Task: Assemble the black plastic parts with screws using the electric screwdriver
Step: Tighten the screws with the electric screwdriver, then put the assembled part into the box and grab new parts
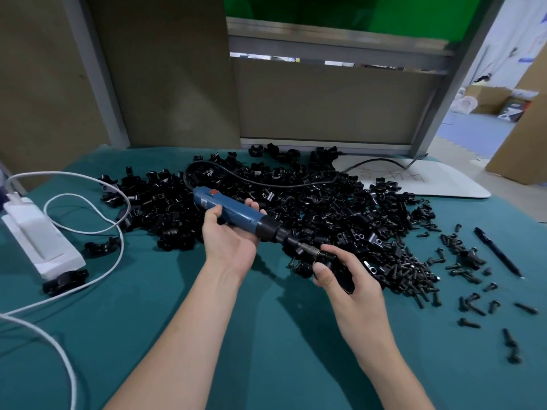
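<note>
Mid-table, the left hand [231,242] curls its fingers round the stiff, likely hefty electric screwdriver [236,213], best held mid-barrel, its bit pointing toward 4 o'clock into a light, rigid black part [344,277] pinched by the right hand [364,291].

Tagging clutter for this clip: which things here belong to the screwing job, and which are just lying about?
Job: electric screwdriver in left hand; black plastic part in right hand; parts pile; screws.
Lying about: pen; white cable; white box; white board.
</note>
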Demonstrator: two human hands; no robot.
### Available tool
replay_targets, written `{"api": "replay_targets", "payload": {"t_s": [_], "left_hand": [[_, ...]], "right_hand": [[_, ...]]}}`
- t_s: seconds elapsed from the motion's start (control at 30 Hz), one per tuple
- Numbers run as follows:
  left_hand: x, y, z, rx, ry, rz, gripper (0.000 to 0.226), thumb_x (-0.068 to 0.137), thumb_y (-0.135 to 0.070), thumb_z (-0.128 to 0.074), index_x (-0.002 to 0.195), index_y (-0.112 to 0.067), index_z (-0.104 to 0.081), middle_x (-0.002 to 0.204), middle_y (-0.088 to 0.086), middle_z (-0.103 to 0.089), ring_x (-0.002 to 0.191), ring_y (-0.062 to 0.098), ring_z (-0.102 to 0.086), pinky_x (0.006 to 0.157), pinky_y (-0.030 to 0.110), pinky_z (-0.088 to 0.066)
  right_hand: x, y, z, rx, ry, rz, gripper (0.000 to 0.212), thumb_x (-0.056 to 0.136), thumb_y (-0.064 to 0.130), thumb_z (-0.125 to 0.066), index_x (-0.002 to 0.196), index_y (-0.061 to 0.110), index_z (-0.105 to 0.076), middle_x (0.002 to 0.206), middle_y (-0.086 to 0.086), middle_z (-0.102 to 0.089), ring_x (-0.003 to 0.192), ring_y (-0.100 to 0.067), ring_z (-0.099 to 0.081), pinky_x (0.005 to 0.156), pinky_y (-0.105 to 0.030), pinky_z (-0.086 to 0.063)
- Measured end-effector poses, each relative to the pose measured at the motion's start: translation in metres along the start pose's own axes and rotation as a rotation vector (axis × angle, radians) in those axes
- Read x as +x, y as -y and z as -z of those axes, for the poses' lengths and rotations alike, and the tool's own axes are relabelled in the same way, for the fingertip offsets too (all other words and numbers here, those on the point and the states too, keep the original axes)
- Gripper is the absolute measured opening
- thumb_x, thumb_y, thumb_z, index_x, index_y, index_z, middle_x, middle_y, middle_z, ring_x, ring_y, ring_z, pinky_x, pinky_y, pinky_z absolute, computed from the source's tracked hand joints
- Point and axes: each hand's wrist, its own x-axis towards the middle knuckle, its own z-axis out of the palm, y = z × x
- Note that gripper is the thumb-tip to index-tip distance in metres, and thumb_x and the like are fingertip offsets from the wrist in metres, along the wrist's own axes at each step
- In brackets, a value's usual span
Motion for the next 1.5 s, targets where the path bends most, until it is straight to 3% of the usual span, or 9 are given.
{"api": "replay_targets", "payload": {"t_s": [0.37, 0.53, 0.73, 0.93, 1.03, 1.17, 1.27, 1.4, 1.5], "left_hand": [[-0.010, 0.003, 0.012, 0.319, -0.012, -0.106, 0.027, 0.104, -0.022, -0.047, 0.127, -0.009, -0.054, 0.112, 0.013, -0.060, 0.103, 0.024, -0.061, 0.093, 0.040, -0.054], [-0.022, 0.007, 0.014, 0.441, -0.053, -0.210, 0.020, 0.099, -0.018, -0.043, 0.115, -0.014, -0.055, 0.114, 0.009, -0.057, 0.104, 0.021, -0.057, 0.096, 0.036, -0.052], [-0.050, 0.024, 0.030, 1.326, -0.204, -0.492, 0.055, 0.105, -0.034, -0.037, 0.159, -0.031, -0.023, 0.165, -0.003, -0.026, 0.148, 0.020, -0.029, 0.113, 0.032, -0.025], [-0.098, 0.035, 0.045, 1.678, 0.224, -0.657, 0.029, 0.103, -0.045, -0.040, 0.130, -0.044, -0.050, 0.121, -0.029, -0.049, 0.118, -0.007, -0.048, 0.103, 0.032, -0.046], [-0.117, 0.042, 0.049, 1.848, 0.450, -0.637, 0.037, 0.096, -0.065, -0.034, 0.126, -0.050, -0.050, 0.114, -0.037, -0.048, 0.114, -0.006, -0.049, 0.095, 0.025, -0.046], [-0.130, 0.049, 0.047, 2.018, 0.605, -0.524, 0.041, 0.091, -0.069, -0.041, 0.128, -0.050, -0.044, 0.107, -0.025, -0.060, 0.099, 0.000, -0.058, 0.089, 0.031, -0.051], [-0.137, 0.059, 0.045, 1.969, 0.647, -0.488, 0.033, 0.089, -0.064, -0.048, 0.118, -0.048, -0.045, 0.084, -0.010, -0.067, 0.078, 0.015, -0.063, 0.077, 0.040, -0.055], [-0.153, 0.105, 0.031, 1.848, 0.821, -0.422, 0.026, 0.086, -0.063, -0.048, 0.109, -0.049, -0.048, 0.072, -0.008, -0.062, 0.059, 0.007, -0.053, 0.061, 0.032, -0.049], [-0.172, 0.169, 0.012, 1.751, 0.961, -0.354, 0.021, 0.089, -0.058, -0.051, 0.107, -0.047, -0.050, 0.072, -0.010, -0.063, 0.055, 0.006, -0.052, 0.054, 0.025, -0.041]], "right_hand": [[0.002, 0.011, 0.010, 0.319, -0.095, -0.181, 0.030, 0.102, 0.048, -0.050, 0.103, 0.040, -0.079, 0.117, -0.006, -0.075, 0.081, -0.023, -0.078, 0.087, -0.046, -0.062], [-0.001, 0.018, 0.012, 0.394, -0.072, -0.225, 0.033, 0.105, 0.045, -0.048, 0.099, 0.040, -0.080, 0.117, -0.010, -0.060, 0.081, -0.032, -0.077, 0.062, -0.033, -0.062], [-0.008, 0.021, 0.017, 0.504, -0.098, -0.254, 0.034, 0.105, 0.047, -0.049, 0.098, 0.035, -0.079, 0.117, -0.013, -0.064, 0.077, -0.034, -0.078, 0.055, -0.031, -0.061], [-0.018, 0.022, 0.017, 0.421, -0.103, -0.227, 0.033, 0.107, 0.044, -0.046, 0.106, 0.029, -0.076, 0.114, -0.009, -0.065, 0.077, -0.017, -0.077, 0.054, -0.030, -0.060], [-0.027, 0.024, 0.019, 0.342, -0.104, -0.193, 0.029, 0.107, 0.037, -0.048, 0.104, 0.029, -0.076, 0.109, -0.003, -0.069, 0.083, 0.008, -0.067, 0.052, -0.020, -0.056], [-0.043, 0.030, 0.022, 0.313, -0.075, -0.175, 0.026, 0.106, 0.028, -0.053, 0.097, 0.032, -0.077, 0.097, -0.002, -0.072, 0.074, 0.000, -0.069, 0.054, -0.020, -0.054], [-0.059, 0.033, 0.033, 0.287, -0.094, -0.165, 0.028, 0.104, 0.026, -0.055, 0.092, 0.036, -0.078, 0.092, -0.005, -0.072, 0.076, -0.007, -0.067, 0.057, -0.019, -0.053], [-0.085, 0.030, 0.084, 0.174, -0.211, -0.126, 0.025, 0.100, 0.032, -0.055, 0.091, 0.042, -0.076, 0.088, 0.002, -0.072, 0.079, -0.006, -0.065, 0.058, -0.013, -0.050], [-0.106, 0.026, 0.148, 0.085, -0.354, -0.138, 0.022, 0.091, 0.044, -0.053, 0.087, 0.047, -0.075, 0.082, 0.017, -0.072, 0.082, -0.007, -0.068, 0.065, -0.028, -0.059]]}}
